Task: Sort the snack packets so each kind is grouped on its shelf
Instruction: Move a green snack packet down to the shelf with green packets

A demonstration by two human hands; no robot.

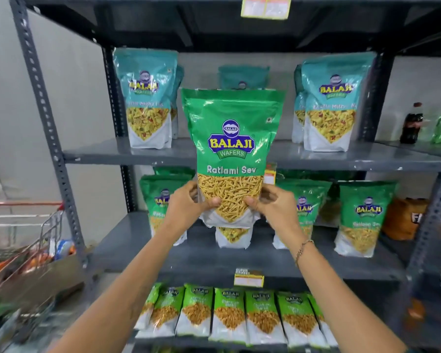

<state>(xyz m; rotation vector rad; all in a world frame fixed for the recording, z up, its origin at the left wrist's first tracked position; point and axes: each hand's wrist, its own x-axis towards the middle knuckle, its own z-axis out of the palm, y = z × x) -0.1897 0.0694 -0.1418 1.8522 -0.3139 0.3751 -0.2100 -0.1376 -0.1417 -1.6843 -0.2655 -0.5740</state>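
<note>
I hold a green Ratlami Sev packet [231, 149] upright in front of the rack, between the top and middle shelves. My left hand [186, 207] grips its lower left corner and my right hand [273, 205] its lower right corner. Teal mix packets [148, 98] [331, 103] stand on the upper shelf [107, 152], one more behind the held packet. Green Ratlami Sev packets [364, 215] [161, 200] stand on the middle shelf [127, 240], with one packet [233, 236] partly hidden below the held one. Lighter green packets [229, 314] line the bottom shelf in a row.
A shopping trolley [31, 248] with goods stands at the left. Dark and green bottles [413, 123] stand on the neighbouring rack at the right, an orange pack [405, 217] below them. Price labels [248, 277] hang on the shelf edges. Grey slotted uprights [49, 128] frame the rack.
</note>
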